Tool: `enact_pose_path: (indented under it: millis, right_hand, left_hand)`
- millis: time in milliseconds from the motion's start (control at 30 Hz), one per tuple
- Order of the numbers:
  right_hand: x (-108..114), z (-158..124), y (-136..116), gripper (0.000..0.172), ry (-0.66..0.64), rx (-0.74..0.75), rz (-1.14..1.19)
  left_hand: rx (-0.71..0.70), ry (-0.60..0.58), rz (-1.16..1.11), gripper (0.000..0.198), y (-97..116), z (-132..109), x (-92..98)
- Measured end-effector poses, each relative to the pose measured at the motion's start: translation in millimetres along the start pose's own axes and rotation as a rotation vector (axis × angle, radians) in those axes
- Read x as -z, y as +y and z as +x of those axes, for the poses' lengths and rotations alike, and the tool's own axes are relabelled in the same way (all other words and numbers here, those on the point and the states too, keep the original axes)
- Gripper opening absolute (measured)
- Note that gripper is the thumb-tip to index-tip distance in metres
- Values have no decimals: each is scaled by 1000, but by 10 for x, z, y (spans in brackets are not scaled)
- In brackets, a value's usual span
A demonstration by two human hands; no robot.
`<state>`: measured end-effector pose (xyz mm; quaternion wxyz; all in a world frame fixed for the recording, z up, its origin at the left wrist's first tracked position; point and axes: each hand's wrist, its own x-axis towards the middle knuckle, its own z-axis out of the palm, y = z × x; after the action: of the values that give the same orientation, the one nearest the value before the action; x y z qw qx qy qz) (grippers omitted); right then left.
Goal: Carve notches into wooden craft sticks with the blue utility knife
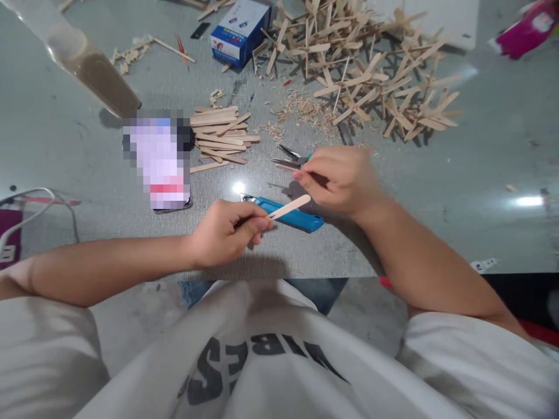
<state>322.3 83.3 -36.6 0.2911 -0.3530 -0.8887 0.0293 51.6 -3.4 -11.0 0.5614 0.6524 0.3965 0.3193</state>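
Observation:
My left hand (233, 231) is closed, pinching a flat wooden craft stick (292, 206) between thumb and fingers; its rounded end points up to the right. Just beneath that stick lies a blue utility knife (301, 218) on the table, its blade end partly behind my left fingers. My right hand (338, 179), slightly blurred, is closed in a pinch. From its fingertips a thin wooden strip (286, 167) sticks out to the left, seen nearly edge-on. Pliers (297, 157) with dark jaws lie right beside these fingertips, their handles mostly hidden by the hand.
Behind the hands lies a stack of craft sticks (222, 137) beside a phone (168, 169) with a blurred-out screen. A large heap of joined sticks (349, 64), wood shavings (305, 110), a blue box (240, 35) and a bottle (96, 73) stand farther back. The table edge runs before me.

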Motion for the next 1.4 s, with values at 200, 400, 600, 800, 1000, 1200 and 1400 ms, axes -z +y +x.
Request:
enact_pose_path:
  millis: [200,400,600,800,1000,1200,1400]
  right_hand:
    - [-35,-30,-163,34,-128,-69,-28]
    - [136,0,-119,50,-186,-351,-191]
    - [168,-65,-83,60,-294,-400,-250]
    - [118,-160,-41,64,-272,-396,-293]
    - [56,-156,-38,43,-313,-399,-322]
    - [131,-85,24,39,-244,-306,-118]
    - [174,-112,-186,33,-28,-251,-41]
  left_hand:
    - [27,83,0,26,-97,32,-33]
    - [15,198,-28,18,-154,52,-41]
    - [49,307,-106,20,-128,82,-53]
    - [20,362,-164,26,-114,117,-42]
    - [40,376,-214,27,-134,144,-36]
    - [46,398,-218,27,-140,155,-42]
    - [9,407,-185,20,-144,154,-41]
